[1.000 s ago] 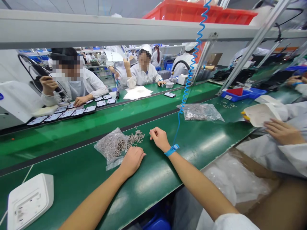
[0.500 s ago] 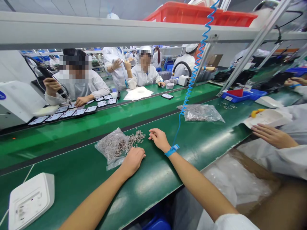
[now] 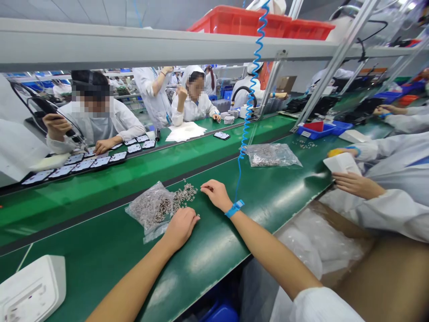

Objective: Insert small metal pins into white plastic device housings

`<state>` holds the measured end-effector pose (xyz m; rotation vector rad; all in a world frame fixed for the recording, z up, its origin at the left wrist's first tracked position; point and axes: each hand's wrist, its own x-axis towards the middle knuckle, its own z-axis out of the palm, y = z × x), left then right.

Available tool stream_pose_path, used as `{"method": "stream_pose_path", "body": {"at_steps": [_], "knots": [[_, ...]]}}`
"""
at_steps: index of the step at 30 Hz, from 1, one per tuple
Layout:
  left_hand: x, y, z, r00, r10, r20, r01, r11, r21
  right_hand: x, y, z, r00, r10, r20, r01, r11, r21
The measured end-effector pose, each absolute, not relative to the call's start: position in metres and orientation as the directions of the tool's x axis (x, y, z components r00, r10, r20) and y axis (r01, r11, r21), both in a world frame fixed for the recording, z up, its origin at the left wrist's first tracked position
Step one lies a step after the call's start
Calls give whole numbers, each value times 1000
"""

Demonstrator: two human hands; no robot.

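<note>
My left hand point(image 3: 181, 225) rests on the green belt point(image 3: 234, 232) beside a clear plastic bag of small metal parts point(image 3: 150, 209), fingers curled near its open end. A loose pile of the same small parts point(image 3: 185, 195) lies just beyond. My right hand point(image 3: 216, 194) sits at the right edge of that pile, fingertips pinched together; whether a part is between them I cannot tell. A blue wrist strap point(image 3: 234, 208) circles my right wrist, and its coiled blue cord point(image 3: 250, 85) rises to the overhead rail.
A second bag of parts point(image 3: 271, 155) lies farther right on the belt. A white device point(image 3: 31, 290) sits at the near left. A co-worker's hands point(image 3: 355, 184) hold a white piece at right. Opposite, people work over rows of small boards point(image 3: 97, 159). Red bins point(image 3: 261, 22) sit overhead.
The view shifted slightly right and down. My hands stay by the parts pile. The co-worker at right lifted and turned the white piece closer to their body.
</note>
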<state>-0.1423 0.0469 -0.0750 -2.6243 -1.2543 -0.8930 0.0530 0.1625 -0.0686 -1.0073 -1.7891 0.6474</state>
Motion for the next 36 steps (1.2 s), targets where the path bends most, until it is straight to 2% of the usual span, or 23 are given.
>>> {"method": "stream_pose_path", "body": {"at_steps": [5, 15, 27, 36], "knots": [[-145, 49, -79, 484, 672, 560, 720, -670, 182, 54, 165, -72, -192, 870, 454, 364, 493, -790], [-147, 50, -81, 478, 681, 554, 715, -669, 205, 61, 171, -71, -45, 933, 357, 356, 349, -867], [-150, 51, -92, 470, 711, 523, 718, -652, 241, 62, 172, -73, -67, 944, 322, 298, 327, -897], [-147, 50, -83, 472, 696, 541, 718, -660, 222, 61, 172, -75, -78, 947, 313, 252, 322, -912]]}}
